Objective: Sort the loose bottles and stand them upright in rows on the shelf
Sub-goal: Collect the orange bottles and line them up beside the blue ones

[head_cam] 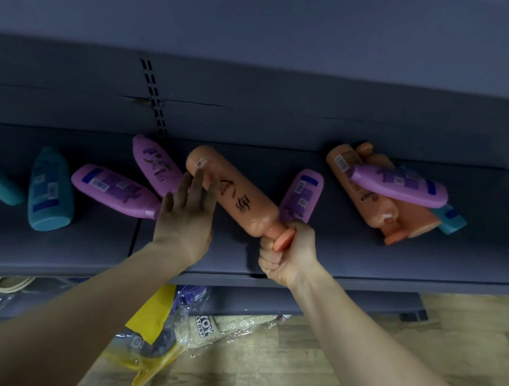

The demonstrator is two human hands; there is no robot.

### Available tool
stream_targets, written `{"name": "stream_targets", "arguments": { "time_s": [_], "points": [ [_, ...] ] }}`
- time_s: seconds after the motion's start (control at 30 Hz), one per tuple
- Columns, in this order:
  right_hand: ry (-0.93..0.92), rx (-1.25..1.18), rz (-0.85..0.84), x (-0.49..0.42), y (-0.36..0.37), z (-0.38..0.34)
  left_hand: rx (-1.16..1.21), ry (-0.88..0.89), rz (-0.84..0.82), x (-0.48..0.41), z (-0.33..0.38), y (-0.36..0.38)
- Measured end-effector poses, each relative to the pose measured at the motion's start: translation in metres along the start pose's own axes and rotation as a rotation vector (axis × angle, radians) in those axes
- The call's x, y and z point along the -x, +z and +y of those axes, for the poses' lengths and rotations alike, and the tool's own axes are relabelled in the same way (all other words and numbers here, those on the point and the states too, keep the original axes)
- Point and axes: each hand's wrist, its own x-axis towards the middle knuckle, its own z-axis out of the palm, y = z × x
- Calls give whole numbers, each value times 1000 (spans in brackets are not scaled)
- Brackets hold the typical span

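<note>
Plastic-wrapped packages (175,329) — one yellow — on the wood floor (263,373).

The shelf (364,256) is dimly lit and tinted bluish, while the wooden floor (418,342) below is more brightly lit. Straight edges are bowed by wide-angle distortion, and detail is softened towards the corners

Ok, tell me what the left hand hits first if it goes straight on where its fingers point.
Probably the orange bottle that the right hand grips by the neck: the straight fingers of the left hand overlap its side, though contact is unclear. Past it, only the shelf's back wall.
</note>
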Motion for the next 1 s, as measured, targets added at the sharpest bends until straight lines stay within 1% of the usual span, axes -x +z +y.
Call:
{"name": "stream_targets", "arguments": {
  "time_s": [0.1, 0.27, 0.4, 0.57, 0.83, 1.0],
  "points": [
    [-20, 13, 10, 1, -8, -3, -12, 64, 67, -9, 3, -11],
    [-57, 54, -14, 4, -17, -10, -294, 280, 38, -26, 8, -43],
    [-83, 123, -41, 8, -24, -15, -364, 381, -1, -30, 14, -51],
    [-86, 200, -61, 14, -32, -23, -337, 451, -46, -31, 15, -52],
    [-110, 361, -41, 21, -34, -45, -267, 462, -56, -27, 14, -53],
    [-127, 416, -39, 26, -34, -49, -154, 447, -93, -25, 14, -57]
  ]
}}
